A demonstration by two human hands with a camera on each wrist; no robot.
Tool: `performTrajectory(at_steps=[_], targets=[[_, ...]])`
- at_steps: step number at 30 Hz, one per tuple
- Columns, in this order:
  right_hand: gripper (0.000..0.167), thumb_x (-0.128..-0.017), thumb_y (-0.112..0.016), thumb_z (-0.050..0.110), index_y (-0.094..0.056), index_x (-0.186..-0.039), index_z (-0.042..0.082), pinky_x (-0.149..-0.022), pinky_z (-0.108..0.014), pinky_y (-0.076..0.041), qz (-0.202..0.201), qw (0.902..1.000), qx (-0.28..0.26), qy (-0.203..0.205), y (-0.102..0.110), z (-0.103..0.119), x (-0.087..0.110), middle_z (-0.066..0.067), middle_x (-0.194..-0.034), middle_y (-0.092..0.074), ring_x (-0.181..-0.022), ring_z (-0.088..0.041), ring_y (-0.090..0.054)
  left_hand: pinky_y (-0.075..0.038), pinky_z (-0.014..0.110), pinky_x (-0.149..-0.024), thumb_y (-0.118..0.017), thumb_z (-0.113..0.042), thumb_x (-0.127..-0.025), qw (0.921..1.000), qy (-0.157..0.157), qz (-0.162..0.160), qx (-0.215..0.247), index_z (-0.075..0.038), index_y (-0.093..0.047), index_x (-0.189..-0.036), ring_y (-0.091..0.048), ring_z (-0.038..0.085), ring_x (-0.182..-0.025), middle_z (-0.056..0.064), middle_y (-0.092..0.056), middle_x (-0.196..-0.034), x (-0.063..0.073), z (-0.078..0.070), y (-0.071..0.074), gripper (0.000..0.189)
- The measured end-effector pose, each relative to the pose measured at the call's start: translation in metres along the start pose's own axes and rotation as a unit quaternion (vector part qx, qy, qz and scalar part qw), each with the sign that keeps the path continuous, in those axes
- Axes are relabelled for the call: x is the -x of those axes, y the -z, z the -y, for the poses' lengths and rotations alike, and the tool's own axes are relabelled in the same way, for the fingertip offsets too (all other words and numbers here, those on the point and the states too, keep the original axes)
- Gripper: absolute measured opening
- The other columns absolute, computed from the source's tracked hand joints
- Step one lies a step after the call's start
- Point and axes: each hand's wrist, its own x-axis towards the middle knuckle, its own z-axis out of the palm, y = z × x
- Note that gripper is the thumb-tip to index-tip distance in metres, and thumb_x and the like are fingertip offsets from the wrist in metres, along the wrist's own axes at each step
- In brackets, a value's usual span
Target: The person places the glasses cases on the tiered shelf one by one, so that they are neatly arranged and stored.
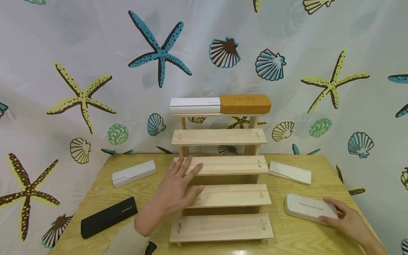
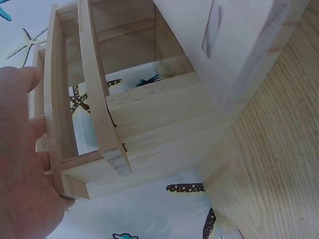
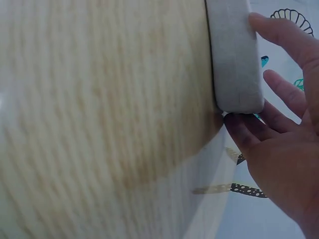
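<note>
A stepped wooden display rack (image 1: 223, 228) stands mid-table with several shelves. My left hand (image 1: 173, 189) rests, fingers spread and fairly straight, at the left end of its middle shelf. In the left wrist view that hand (image 2: 30, 159) lies along the shelf edges. At the right of the table, my right hand (image 1: 349, 221) holds the near right end of a pale grey glasses case (image 1: 306, 207), thumb on one side and fingers on the other. The right wrist view shows this case (image 3: 237, 59) between the thumb and fingers of my right hand (image 3: 284, 149).
On the top shelf, a white glasses case (image 1: 195, 105) sits beside an orange-brown case (image 1: 245, 104). Left of the rack lie a white case (image 1: 134, 173) and a black case (image 1: 109, 217); a cream case (image 1: 290, 172) lies right. A patterned curtain (image 1: 204, 78) hangs behind the table.
</note>
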Motion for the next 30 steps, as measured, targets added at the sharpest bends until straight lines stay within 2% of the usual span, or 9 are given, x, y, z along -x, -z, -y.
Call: performTrajectory(at_steps=[7,16,22,30], targets=[[0.096,-0.092,-0.081,0.046,-0.035,-0.163,-0.001,-0.079,-0.010,-0.049,0.010,0.9999,-0.001,-0.012,0.0005,-0.0052,-0.0030,-0.038,-0.164,-0.032,-0.142,-0.049,-0.049,-0.020,0.063,-0.130,-0.060,-0.051,-0.103,1.0000,0.000,-0.005,-0.001,-0.021,-0.046,-0.161,-0.028,0.047,-0.159,0.022,-0.032,-0.170,-0.0004,-0.0005,-0.0004,0.067],[0.105,-0.088,-0.086,0.042,-0.030,-0.163,-0.005,-0.079,-0.012,-0.049,0.017,0.9992,0.029,0.019,-0.0010,-0.0076,-0.0033,-0.041,-0.160,-0.033,-0.135,-0.047,-0.055,-0.018,0.062,-0.131,-0.059,-0.052,-0.103,1.0000,0.005,0.004,-0.005,-0.022,-0.044,-0.163,-0.023,0.044,-0.161,0.022,-0.029,-0.172,0.0004,-0.0002,0.0007,0.068],[0.103,-0.087,-0.087,0.040,-0.033,-0.161,-0.006,-0.079,-0.011,-0.048,0.008,0.9979,0.053,0.036,-0.0027,-0.0089,-0.0038,-0.041,-0.159,-0.036,-0.134,-0.047,-0.055,-0.018,0.062,-0.131,-0.059,-0.052,-0.103,1.0000,0.004,0.003,-0.006,-0.022,-0.044,-0.162,-0.024,0.045,-0.161,0.022,-0.029,-0.172,0.0009,-0.0006,0.0006,0.068],[0.105,-0.086,-0.086,0.050,-0.036,-0.160,-0.005,-0.079,-0.010,-0.045,0.011,0.9980,0.063,0.004,-0.0012,-0.0105,-0.0026,-0.039,-0.161,-0.035,-0.141,-0.054,-0.047,-0.017,0.060,-0.132,-0.057,-0.052,-0.104,0.9999,0.008,0.014,-0.004,-0.022,-0.043,-0.163,-0.022,0.043,-0.162,0.020,-0.028,-0.172,0.0000,-0.0012,0.0007,0.068]])
